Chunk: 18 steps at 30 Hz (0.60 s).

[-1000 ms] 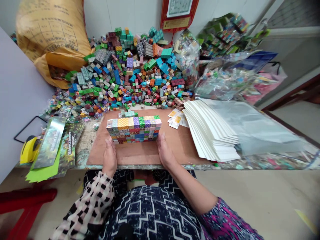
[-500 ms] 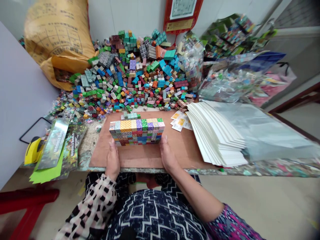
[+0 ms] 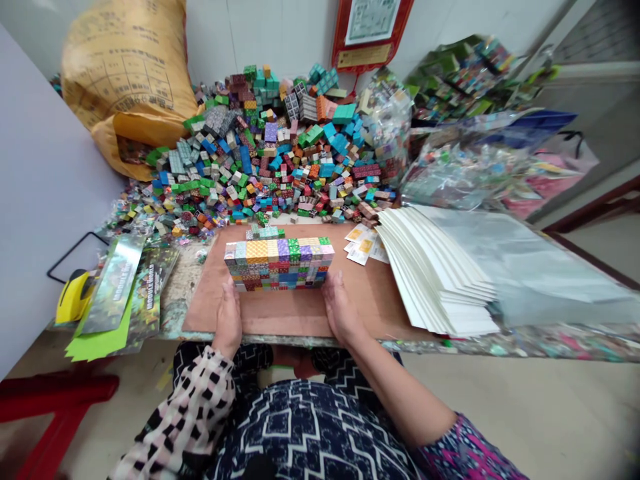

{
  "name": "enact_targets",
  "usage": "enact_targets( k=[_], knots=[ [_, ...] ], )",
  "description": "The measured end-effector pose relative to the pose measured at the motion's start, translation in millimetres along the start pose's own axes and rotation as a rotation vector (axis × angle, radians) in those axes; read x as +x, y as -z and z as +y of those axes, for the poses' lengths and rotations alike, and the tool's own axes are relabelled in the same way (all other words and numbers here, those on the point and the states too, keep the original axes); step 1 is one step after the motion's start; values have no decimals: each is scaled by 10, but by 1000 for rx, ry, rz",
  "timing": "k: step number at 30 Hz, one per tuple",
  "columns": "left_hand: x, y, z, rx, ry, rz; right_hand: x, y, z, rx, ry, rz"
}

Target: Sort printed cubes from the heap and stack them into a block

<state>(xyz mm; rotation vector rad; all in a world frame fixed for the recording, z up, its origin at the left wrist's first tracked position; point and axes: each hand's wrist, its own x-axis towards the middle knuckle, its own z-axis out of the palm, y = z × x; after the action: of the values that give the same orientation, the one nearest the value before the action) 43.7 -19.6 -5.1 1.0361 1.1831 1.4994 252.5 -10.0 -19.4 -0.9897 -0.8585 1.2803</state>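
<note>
Upright at the middle of the board [image 3: 290,317], long face toward the person: a block wall [image 3: 280,267] of many printed colours, packed in tight rows. Resting fully on the board or slightly raised: cannot tell. At its left end, the left hand [image 3: 229,319], open, fingers straight, thumb side up. At its right end, the right hand [image 3: 343,312], likewise open and flat. Touching the ends or just beside them: hard to say; not wrapped round anything.

Probably squaring or steadying the wall between both palms. For the next move, even pressure from both ends called for, low down and level, so as not to buckle the rows. Joined or merely stacked: cannot tell, so best treated as loose.

Just behind the wall, a few small blocks [image 3: 265,232], likely to catch on any push backward. Farther back, a great heap [image 3: 280,147] of loose blocks, with a yellow sack [image 3: 125,60] at its left. To the right, small cards [image 3: 363,244] and fanned white sheets [image 3: 435,273] overlapping the board, limiting sideways room there; beyond, clear plastic [image 3: 545,260]. Well to the left, printed strips [image 3: 113,280] and a yellow tool [image 3: 74,297].
</note>
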Motion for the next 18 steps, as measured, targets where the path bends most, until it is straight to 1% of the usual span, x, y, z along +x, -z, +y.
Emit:
enact_targets(
  k=[3,5,7,10,13,16,18],
  knots=[
    [56,19,66,-43,19,0,74,51,-98,7,-55,46],
    [133,22,153,-78,7,9,180,85,-185,-7,-47,94],
    [238,9,257,-104,-42,17,313,85,-292,-19,-11,110],
    [407,-47,409,-137,-101,48,491,-3,-467,-22,52,63],
    [528,-119,507,-129,-158,66,579,-138,-593,-18,91,-5],
    [588,-164,530,-54,-176,71,586,-231,-625,-15,88,-41],
    [608,-175,513,25,-197,74,578,-254,-605,-20,79,-39]
  ],
)
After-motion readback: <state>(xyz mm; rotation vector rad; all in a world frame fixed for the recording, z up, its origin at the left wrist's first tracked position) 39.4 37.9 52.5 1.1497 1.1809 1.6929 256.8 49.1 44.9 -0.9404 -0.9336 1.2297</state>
